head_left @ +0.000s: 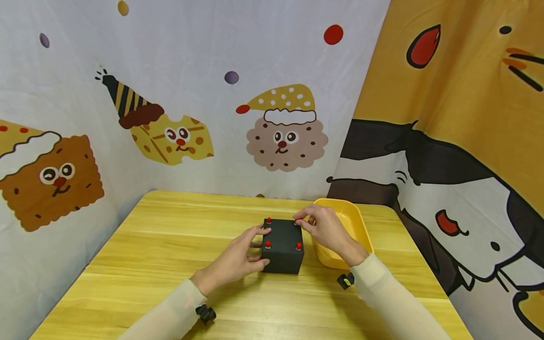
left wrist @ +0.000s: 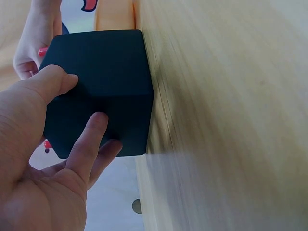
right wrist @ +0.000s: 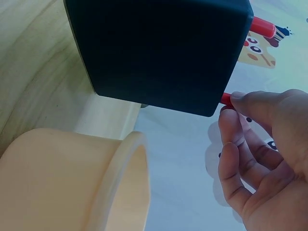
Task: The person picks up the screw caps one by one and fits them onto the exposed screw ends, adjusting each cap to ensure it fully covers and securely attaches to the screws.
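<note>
A black box [head_left: 284, 236] rests on the table, with a small red-capped toggle switch standing at each corner of its top. At its left side, my left hand [head_left: 235, 255] holds the box: one fingertip lies over the top edge, the thumb is on the near face and other fingers press the left face. My right hand [head_left: 327, 230] pinches the far right red-capped switch [right wrist: 225, 98] between thumb and fingertip, mostly covering it in the head view. The far left switch [head_left: 269, 220], near left switch [head_left: 267, 244] and near right switch [head_left: 299, 246] stand untouched.
Right of the box, partly under my right hand and forearm, stands a yellow plastic tray [head_left: 368, 233]. The wood-grain table [head_left: 170, 236] reaches back to a printed cloth [head_left: 204, 179] with cartoon figures. Another patterned cloth [head_left: 382, 94] hangs at the right.
</note>
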Available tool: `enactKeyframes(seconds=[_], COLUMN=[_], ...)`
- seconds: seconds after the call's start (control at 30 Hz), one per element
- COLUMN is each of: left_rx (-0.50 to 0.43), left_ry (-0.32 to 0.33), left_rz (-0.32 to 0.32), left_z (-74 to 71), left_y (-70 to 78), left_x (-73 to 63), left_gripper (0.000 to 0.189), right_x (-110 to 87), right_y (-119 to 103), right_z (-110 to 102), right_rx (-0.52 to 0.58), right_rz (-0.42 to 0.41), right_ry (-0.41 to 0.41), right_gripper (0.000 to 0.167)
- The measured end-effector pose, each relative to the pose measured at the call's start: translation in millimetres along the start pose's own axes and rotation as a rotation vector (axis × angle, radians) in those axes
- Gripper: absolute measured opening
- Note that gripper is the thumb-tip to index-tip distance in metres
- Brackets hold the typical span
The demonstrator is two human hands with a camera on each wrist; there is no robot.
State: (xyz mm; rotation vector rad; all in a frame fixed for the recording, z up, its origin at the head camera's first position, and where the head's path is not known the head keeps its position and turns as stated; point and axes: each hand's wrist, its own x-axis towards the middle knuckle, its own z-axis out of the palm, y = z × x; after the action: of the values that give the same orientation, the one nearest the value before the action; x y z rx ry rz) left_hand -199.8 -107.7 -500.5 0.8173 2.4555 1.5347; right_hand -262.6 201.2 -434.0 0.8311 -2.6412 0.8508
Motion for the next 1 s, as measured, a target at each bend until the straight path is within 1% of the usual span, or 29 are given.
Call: enactKeyframes(seconds=[0.33, 0.57, 0.67, 0.8, 1.0], left_rx=[0.005, 0.011, 0.015, 0.014, 0.021], left_ry=[-0.003, 0.002, 0.005, 0.003, -0.003], left_rz=[0.004, 0.011, 0.018, 0.015, 0.01], left_z=[-0.1, 0.7, 1.1, 1.2, 0.5], left_y=[0.6, -1.1, -2.3, -2.6, -2.0], left_x=[0.4, -0.5, -0.8, -0.8, -0.6], left_gripper=[0.08, 0.08, 0.08, 0.079, 0.08], right_x=[1.7, 4.3, 4.6, 2.9, -2.1], right_y=[-2.5, 2.9, 3.8, 4.5, 4.2], right_z=[-1.7, -2.3, -1.1, 1.6, 4.5], right_rx=[0.007, 0.087, 0.111, 0.114, 0.091], right_rz=[0.031, 0.089, 0.116, 0.132, 0.108], right_ry=[-0.022, -0.075, -0.084, -0.075, -0.045], right_gripper=[0.009, 0.012, 0.014, 0.015, 0.016])
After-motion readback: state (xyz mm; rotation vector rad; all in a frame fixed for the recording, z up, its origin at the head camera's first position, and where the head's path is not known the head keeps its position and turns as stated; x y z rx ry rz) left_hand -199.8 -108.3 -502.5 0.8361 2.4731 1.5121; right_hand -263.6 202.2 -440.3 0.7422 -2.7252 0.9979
